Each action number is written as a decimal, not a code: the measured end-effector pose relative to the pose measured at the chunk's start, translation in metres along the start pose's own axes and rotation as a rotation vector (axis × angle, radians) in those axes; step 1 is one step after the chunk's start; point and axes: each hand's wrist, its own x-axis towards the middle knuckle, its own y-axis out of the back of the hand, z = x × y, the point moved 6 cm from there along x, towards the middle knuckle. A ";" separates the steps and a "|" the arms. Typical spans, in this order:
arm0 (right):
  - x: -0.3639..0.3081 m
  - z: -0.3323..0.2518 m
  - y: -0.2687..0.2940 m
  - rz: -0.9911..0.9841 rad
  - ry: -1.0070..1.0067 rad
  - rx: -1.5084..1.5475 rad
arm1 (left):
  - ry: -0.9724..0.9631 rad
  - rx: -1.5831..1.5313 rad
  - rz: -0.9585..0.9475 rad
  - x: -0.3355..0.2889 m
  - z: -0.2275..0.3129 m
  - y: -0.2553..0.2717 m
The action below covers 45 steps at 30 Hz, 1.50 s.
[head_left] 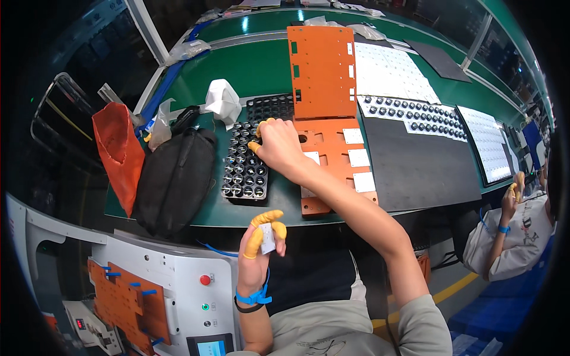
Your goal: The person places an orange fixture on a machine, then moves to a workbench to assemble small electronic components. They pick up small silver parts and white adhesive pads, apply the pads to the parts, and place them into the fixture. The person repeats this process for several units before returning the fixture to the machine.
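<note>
My left hand [257,249], with yellow finger cots, holds a small white plate [268,238] between thumb and fingers, in front of the table edge. My right hand [279,144] reaches over a black tray [244,200] filled with rows of round, shiny black lens-like parts. Its thumb and fingers, also in yellow cots, are bent in a pinch at the tray's upper right; what lies between them cannot be made out. Just right of the tray is an orange hinged fixture [332,155], its lid [322,71] raised. Several white plates [358,158] sit in its base.
A black pouch [177,181], an orange bag [119,154] and white packaging [223,102] are on the left. To the right lie a black mat [421,166], white sheets with black parts [415,114] and another panel [485,142]. A machine [178,296] stands lower left. A co-worker [509,231] sits at right.
</note>
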 end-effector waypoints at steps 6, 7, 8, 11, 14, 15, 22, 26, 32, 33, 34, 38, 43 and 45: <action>0.007 -0.001 -0.003 -0.018 -0.018 -0.076 | -0.011 0.109 -0.108 -0.007 0.002 0.014; 0.008 0.000 -0.004 -0.022 -0.030 -0.079 | -0.018 0.108 -0.107 -0.007 0.002 0.015; 0.008 0.001 -0.004 -0.026 -0.041 -0.083 | -0.026 0.106 -0.107 -0.006 0.002 0.015; 0.008 0.004 -0.004 -0.055 -0.062 -0.094 | -0.026 0.099 -0.104 -0.005 0.000 0.017; 0.007 0.007 -0.004 -0.066 -0.063 -0.055 | -0.078 0.102 -0.133 -0.002 0.001 0.015; 0.007 0.008 -0.005 -0.065 -0.060 -0.033 | -0.084 0.080 -0.110 -0.001 0.001 0.013; -0.016 0.002 0.040 -0.132 -0.200 0.520 | -0.174 0.037 0.001 0.016 0.009 -0.007; -0.046 -0.014 0.083 -0.114 -0.109 0.872 | -0.227 -0.075 0.031 0.018 0.009 -0.006; -0.098 -0.042 0.125 -0.246 0.147 0.963 | -0.334 -0.040 0.072 0.015 0.009 -0.002; -0.105 -0.041 0.125 -0.260 0.133 0.949 | -0.355 -0.043 0.044 0.014 0.011 -0.005; -0.111 -0.041 0.125 -0.273 0.118 0.934 | -0.376 -0.046 0.017 0.013 0.013 -0.009; -0.120 -0.039 0.119 -0.339 0.025 0.973 | -0.498 0.068 0.018 0.007 0.021 -0.015; -0.127 -0.037 0.115 -0.292 0.004 1.014 | -0.459 0.082 0.068 0.004 0.023 -0.023; -0.130 -0.037 0.115 -0.290 -0.051 1.022 | -0.440 0.130 0.098 0.004 0.021 -0.023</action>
